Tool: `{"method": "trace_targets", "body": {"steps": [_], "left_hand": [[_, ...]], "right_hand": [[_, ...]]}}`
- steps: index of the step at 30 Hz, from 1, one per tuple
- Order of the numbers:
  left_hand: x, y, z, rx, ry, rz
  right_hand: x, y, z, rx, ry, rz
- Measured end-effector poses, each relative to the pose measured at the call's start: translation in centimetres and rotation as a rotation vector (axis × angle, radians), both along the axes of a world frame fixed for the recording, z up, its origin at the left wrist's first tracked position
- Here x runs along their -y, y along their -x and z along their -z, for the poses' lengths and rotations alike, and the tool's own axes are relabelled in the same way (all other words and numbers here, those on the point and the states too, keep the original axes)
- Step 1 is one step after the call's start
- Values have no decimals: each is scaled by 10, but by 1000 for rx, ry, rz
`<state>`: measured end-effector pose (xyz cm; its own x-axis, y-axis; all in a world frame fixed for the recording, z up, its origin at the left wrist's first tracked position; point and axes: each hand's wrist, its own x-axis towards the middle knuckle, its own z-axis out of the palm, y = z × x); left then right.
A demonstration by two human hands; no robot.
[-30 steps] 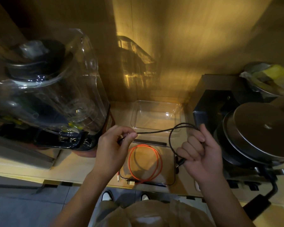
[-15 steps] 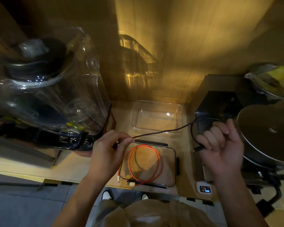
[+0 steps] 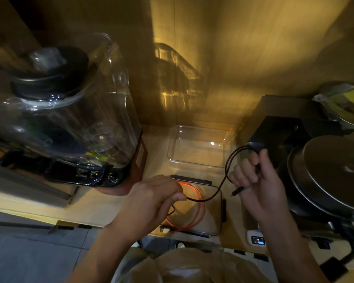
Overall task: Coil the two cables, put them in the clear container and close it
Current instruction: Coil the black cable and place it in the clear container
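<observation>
Pinching one end of the black cable (image 3: 211,198) between thumb and curled fingers: left hand (image 3: 151,201), closed tight, hovering over the near-left part of the lid (image 3: 215,217). Gripping the other part of that cable: right hand (image 3: 258,186), fist clamped on a double loop that rises out of the fingers toward 11 o'clock, with a short plug end poking out at 9 o'clock of the fist. Sagging between the two hands, a single black strand, hanging just above the lid.

Lying coiled on the lid, directly under and at 3 o'clock of the left hand: orange cable (image 3: 198,209), in a round loop of about two turns, its plug end at the near edge of the lid, at 6 o'clock of the loop.

Standing open at 12 o'clock of the lid, on the wooden desk (image 3: 96,203): clear container (image 3: 198,148), nothing visible inside, just beyond the lid's dark far clip.

Filling the 9 o'clock side of the desk: large blender with clear cover (image 3: 65,111). Sitting at 3 o'clock of the right hand: round metal pot lid (image 3: 339,170), with a black box (image 3: 282,131) behind it. Resting at 6 o'clock of the right hand, at the desk's near edge: small white device (image 3: 255,238) with a lit screen.
</observation>
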<state>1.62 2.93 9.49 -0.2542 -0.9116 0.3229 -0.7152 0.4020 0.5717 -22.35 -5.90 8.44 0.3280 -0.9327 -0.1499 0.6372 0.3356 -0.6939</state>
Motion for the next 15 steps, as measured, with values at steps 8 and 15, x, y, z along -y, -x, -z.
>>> {"method": "trace_targets", "body": {"steps": [8,15], "left_hand": [[10,20,-10,-34,25,-8],[20,30,-15,-15,48,-105]], "right_hand": [[-18,-24,7,-254,146,-259],[-38,-33,12,-212,40,-555]]}}
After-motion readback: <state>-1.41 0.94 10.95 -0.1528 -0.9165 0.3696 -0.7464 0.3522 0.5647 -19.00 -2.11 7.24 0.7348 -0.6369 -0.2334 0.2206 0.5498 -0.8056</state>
